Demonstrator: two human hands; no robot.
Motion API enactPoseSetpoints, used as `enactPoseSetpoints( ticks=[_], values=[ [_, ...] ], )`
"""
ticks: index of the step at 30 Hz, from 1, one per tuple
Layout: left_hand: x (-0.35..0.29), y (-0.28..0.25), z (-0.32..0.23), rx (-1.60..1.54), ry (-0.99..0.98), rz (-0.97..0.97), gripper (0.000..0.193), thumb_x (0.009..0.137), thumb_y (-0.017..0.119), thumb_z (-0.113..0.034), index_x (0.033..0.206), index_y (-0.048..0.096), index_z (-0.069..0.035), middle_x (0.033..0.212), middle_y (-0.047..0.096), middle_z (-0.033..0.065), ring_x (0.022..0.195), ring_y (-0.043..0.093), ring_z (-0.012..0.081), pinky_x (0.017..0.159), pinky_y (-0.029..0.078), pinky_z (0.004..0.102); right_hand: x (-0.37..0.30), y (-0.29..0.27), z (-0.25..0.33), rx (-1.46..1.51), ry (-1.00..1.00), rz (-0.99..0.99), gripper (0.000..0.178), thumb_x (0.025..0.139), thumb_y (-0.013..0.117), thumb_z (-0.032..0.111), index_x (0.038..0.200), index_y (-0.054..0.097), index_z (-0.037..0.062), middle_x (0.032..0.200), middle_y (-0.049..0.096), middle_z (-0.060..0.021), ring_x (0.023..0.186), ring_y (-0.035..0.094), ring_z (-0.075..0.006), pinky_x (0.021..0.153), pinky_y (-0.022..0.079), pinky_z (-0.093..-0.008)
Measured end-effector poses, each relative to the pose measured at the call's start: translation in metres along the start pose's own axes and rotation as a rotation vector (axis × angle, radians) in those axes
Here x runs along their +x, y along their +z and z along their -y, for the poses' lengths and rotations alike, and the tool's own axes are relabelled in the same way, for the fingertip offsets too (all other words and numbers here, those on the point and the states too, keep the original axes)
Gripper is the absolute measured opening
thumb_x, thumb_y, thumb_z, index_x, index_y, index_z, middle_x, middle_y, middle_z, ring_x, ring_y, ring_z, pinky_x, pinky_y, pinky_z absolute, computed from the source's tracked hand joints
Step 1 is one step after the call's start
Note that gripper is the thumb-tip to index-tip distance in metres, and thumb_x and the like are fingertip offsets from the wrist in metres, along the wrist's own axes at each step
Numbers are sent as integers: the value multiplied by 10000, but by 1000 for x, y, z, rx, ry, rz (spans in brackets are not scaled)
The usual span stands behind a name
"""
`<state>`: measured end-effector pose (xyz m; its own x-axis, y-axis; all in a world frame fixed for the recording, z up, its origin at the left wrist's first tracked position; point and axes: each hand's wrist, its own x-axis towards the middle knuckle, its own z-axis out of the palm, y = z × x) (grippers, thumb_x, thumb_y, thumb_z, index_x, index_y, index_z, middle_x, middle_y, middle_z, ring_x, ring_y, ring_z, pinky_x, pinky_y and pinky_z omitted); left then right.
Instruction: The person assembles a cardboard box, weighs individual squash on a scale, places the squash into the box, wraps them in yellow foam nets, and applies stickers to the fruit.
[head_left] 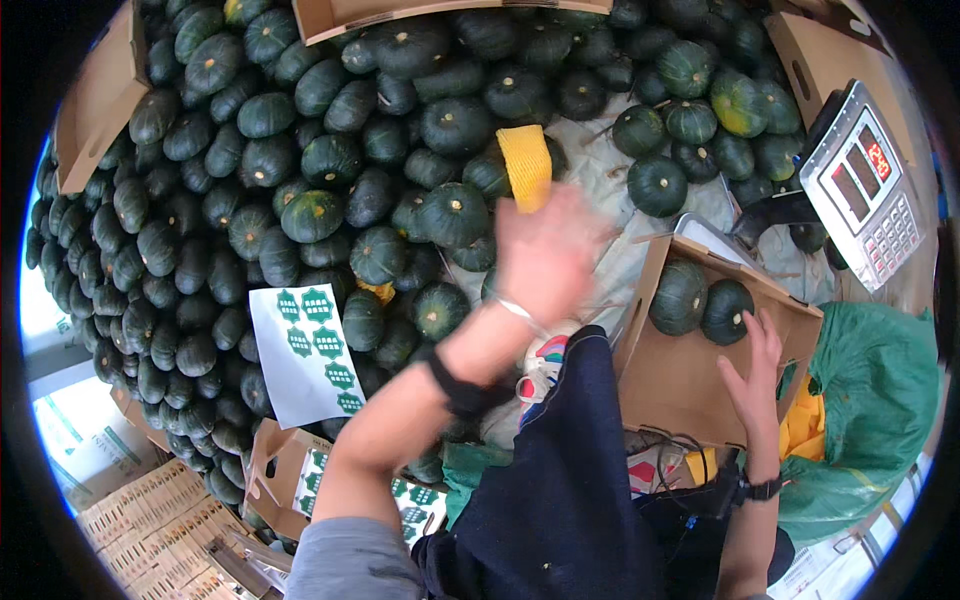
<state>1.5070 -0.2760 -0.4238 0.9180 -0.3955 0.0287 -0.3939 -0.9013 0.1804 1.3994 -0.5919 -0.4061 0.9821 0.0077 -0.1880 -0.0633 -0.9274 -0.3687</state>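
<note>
My left hand, smeared by motion, reaches over the far part of the heap. A yellow foam net sleeve meets its fingers; whether they grip it I cannot tell. Dark green round squashes lie around it, one squash just to the left. My right hand is open with fingers apart, over the right side of an open cardboard box. Two squashes sit side by side in that box, a larger one and a smaller one close to my right fingertips.
A digital scale with a lit red display stands at the right. A green plastic bag holds yellow netting. A sheet of green labels lies on the heap. Another cardboard box stands far left.
</note>
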Motion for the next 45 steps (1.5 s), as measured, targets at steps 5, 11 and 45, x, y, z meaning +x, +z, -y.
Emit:
enactPoseSetpoints(
  ticks=[5,11,45],
  values=[
    [-28,11,136,96,-258,158,717,533,750,-162,1212,519,-163,1265,437,135,1128,430,405,894,421,499,-2,-15,60,329,23,3,421,747,642,57,1161,562,52,1263,508,-144,1188,476,-310,1018,365,-394],
    [-22,-46,6,-554,253,124,625,599,773,-221,1177,563,-114,1264,443,145,1204,400,329,1027,312,443,-7,-11,121,1551,433,220,662,775,702,167,1347,378,93,1290,470,-124,1164,483,-231,960,430,-374],
    [-79,-48,220,319,-395,-262,668,624,713,-124,1245,468,-96,1291,423,148,1183,394,372,1001,342,461,-47,54,0,622,390,-52,595,774,636,157,1302,392,27,1257,446,-161,1175,430,-283,1024,315,-385]
  ],
)
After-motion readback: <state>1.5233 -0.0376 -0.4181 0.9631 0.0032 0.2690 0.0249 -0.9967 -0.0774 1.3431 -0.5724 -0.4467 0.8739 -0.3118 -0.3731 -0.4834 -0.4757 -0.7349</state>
